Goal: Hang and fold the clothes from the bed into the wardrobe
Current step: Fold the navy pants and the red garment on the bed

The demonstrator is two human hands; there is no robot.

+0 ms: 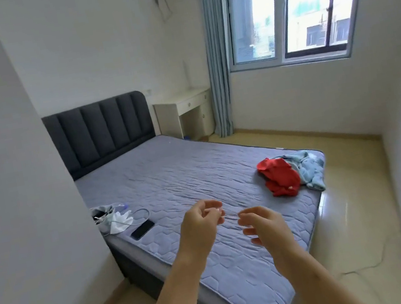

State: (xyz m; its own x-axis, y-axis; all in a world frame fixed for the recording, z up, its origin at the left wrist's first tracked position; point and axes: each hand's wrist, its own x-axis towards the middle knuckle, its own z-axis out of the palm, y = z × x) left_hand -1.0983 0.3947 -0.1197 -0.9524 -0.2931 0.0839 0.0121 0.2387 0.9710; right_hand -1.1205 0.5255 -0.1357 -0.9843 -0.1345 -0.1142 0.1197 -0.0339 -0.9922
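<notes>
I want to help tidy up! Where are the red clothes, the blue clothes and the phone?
red garment point(280, 178): head view, middle of the crumpled cloth.
light blue garment point(310, 169): head view, its rumpled middle.
phone point(142, 229): head view, centre of its dark screen.

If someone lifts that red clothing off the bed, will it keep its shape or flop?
The red garment lies crumpled in soft folds, so it would probably droop limply from wherever it is held. It looks thin, so it is likely light. It touches the light blue garment, which might drag along a little.
</notes>
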